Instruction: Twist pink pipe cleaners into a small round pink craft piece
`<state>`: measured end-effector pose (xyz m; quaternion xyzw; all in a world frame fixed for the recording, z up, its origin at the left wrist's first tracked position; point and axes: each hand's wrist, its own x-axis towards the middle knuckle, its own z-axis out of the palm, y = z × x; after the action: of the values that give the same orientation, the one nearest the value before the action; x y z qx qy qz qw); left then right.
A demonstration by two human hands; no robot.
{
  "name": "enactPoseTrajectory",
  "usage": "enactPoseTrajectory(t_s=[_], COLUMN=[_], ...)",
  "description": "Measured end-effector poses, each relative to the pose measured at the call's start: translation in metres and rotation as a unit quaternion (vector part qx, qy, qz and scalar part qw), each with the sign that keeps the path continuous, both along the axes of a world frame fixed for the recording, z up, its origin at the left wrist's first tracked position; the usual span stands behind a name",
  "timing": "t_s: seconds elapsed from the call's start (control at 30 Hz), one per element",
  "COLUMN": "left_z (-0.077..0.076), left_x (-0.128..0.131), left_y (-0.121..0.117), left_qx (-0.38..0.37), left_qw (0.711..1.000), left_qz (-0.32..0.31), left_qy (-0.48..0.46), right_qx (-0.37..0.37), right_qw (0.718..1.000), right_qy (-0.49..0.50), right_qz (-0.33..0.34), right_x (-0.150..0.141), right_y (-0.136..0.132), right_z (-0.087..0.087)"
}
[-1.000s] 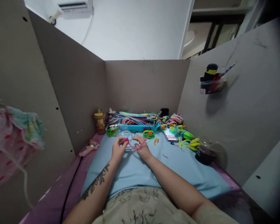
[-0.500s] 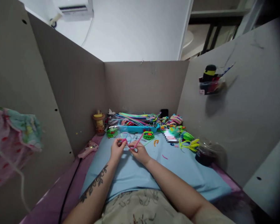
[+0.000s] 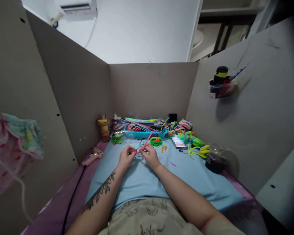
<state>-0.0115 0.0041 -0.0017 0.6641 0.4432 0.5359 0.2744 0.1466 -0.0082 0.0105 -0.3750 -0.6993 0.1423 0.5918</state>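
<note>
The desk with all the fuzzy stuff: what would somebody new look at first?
Probably the rainbow pile of fuzzy sticks in the blue tray at the back. Then maybe the bright pink fuzzy stuff pinched by the left hand and right hand, nearer the middle.

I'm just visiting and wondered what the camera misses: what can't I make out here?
All in the head view:
- Middle of the pink strand: covered by the left hand and right hand.
- Bottom of the blue tray: hidden by heaped strands.
- Print on the white item: pixelated.
- Black cord's far end: cut off by the bottom edge.
</note>
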Motion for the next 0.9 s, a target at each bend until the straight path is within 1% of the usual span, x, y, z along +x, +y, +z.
enactPoseTrajectory(t_s=[0.13,0.27,0.37,0.53,0.63,0.8,0.9], left_z=[-0.001,0.0,0.002,0.004,0.005,0.004,0.004], left_x=[-0.002,-0.001,-0.001,-0.001,0.0,-0.001,0.0], left_y=[0.001,0.0,-0.002,-0.006,-0.009,-0.011,-0.012], left_qx=[-0.018,-0.029,-0.024,-0.003,0.002,0.013,0.024], left_qw=[1.0,1.0,1.0,0.999,0.997,0.995,0.994], left_qz=[-0.002,0.005,0.001,-0.045,-0.059,-0.076,-0.077], left_qy=[-0.002,-0.011,-0.004,0.03,0.045,0.064,0.077], right_qx=[-0.036,-0.017,-0.007,0.001,-0.001,-0.017,-0.042], right_qw=[0.998,0.997,0.998,0.998,0.998,0.999,0.998], right_qy=[-0.036,-0.06,-0.056,-0.056,-0.049,-0.031,-0.026], right_qz=[0.029,0.04,0.028,-0.013,-0.033,-0.036,-0.034], right_x=[-0.002,-0.006,-0.005,0.0,0.001,0.001,0.001], right_y=[-0.001,-0.001,0.0,0.003,0.004,0.004,0.005], right_z=[-0.001,-0.004,-0.005,-0.005,-0.006,-0.006,-0.007])
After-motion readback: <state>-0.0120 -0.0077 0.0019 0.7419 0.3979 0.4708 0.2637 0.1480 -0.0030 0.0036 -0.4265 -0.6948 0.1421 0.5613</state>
